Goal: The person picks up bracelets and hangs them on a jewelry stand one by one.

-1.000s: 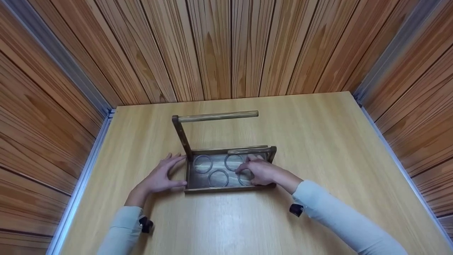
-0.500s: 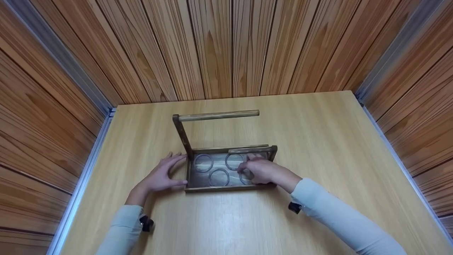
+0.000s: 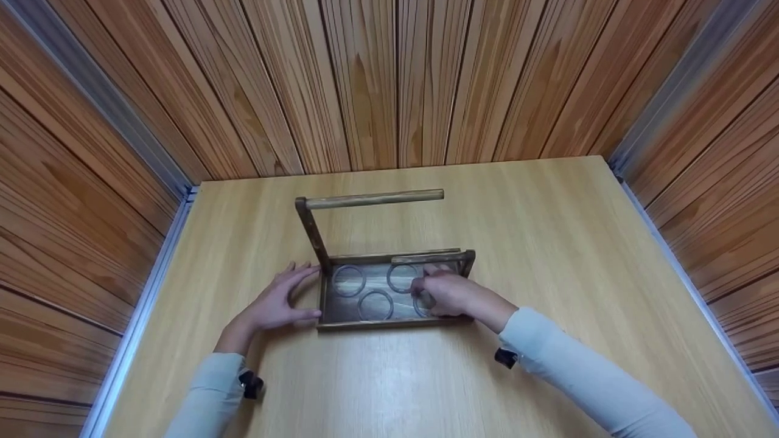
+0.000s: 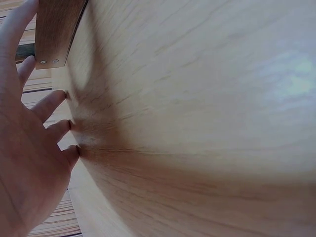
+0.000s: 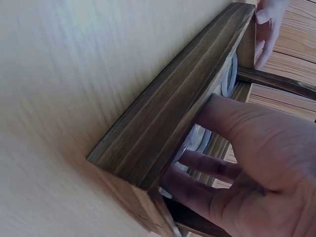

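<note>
Two hands at a dark wooden tray

A shallow dark wooden tray point(image 3: 377, 326) sat near the middle of the pale tabletop point(image 3: 377, 377), its long side facing the person, which I took to be so that a hand could get at either end. Inside lay four grey rings point(image 3: 349, 295), flat on the tray's floor in two staggered rows, a pair toward the far wall and a pair nearer. A tall post point(image 3: 313, 237) rose from the left end and carried a long rod point(image 3: 375, 199) whose right tip ended in mid-air; a post at the right end bore a shorter bar point(image 3: 423, 259) over the far side.

The right hand point(image 3: 447, 293) was inside the tray's right end, thumb and fingers bent down around the near-right ring point(image 3: 415, 307). Its back hid a good deal, so I couldn't tell whether it gripped the ring or merely touched it.

The left hand point(image 3: 279, 304) held nothing. It was spread at the opposite end, thumb and forefinger against the end wall, likely steadying the tray while the other worked. Pale sleeves point(image 3: 210, 389) covered both forearms, and plank walls point(image 3: 377, 79) enclosed the tabletop's far edge and sides.
</note>
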A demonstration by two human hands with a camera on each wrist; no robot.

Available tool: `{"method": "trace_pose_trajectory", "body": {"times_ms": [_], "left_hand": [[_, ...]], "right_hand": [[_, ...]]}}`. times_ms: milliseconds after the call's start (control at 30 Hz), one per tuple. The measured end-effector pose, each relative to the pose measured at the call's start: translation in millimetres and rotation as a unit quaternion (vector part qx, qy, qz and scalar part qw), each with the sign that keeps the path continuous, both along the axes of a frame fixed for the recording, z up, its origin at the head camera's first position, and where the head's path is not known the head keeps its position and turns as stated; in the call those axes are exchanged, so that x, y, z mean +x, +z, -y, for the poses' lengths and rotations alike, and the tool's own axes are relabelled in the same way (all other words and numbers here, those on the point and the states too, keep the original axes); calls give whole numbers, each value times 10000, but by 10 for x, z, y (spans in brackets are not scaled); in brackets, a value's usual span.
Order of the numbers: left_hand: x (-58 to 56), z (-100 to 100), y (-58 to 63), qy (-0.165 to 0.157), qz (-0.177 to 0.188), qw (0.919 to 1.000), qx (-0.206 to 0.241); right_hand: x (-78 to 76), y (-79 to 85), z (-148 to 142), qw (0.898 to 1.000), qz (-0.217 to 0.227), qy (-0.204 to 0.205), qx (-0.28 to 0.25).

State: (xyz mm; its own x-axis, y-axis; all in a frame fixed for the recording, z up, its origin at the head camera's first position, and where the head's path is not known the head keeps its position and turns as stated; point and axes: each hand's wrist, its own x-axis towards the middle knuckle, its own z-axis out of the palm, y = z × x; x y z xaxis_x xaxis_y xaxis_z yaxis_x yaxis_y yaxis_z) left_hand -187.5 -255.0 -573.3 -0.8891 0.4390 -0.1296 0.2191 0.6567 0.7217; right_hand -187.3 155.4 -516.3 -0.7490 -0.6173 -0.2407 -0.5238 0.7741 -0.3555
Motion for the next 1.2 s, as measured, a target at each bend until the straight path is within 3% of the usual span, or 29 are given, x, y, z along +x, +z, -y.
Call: {"method": "trace_pose_trajectory", "body": {"times_ms": [267, 500, 833, 1000, 1200], "left_hand": [[5, 6, -36, -20, 49, 10000, -45], [2, 6, -15, -47, -86, 9999, -46], [-1, 12, -14, 19, 8, 10000, -81], [-3, 13, -17, 32, 41, 9999, -93], [-7, 16, -8, 35, 49, 10000, -65]], "right_hand": [[12, 5, -1, 10000, -60, 51, 54], [21, -16, -16, 9990, -398, 168, -89], [56, -111, 29, 9967, -518, -487, -394], [72, -146, 43, 9952, -720, -518, -403], [73, -129, 47, 9961, -572, -581, -323]]}}
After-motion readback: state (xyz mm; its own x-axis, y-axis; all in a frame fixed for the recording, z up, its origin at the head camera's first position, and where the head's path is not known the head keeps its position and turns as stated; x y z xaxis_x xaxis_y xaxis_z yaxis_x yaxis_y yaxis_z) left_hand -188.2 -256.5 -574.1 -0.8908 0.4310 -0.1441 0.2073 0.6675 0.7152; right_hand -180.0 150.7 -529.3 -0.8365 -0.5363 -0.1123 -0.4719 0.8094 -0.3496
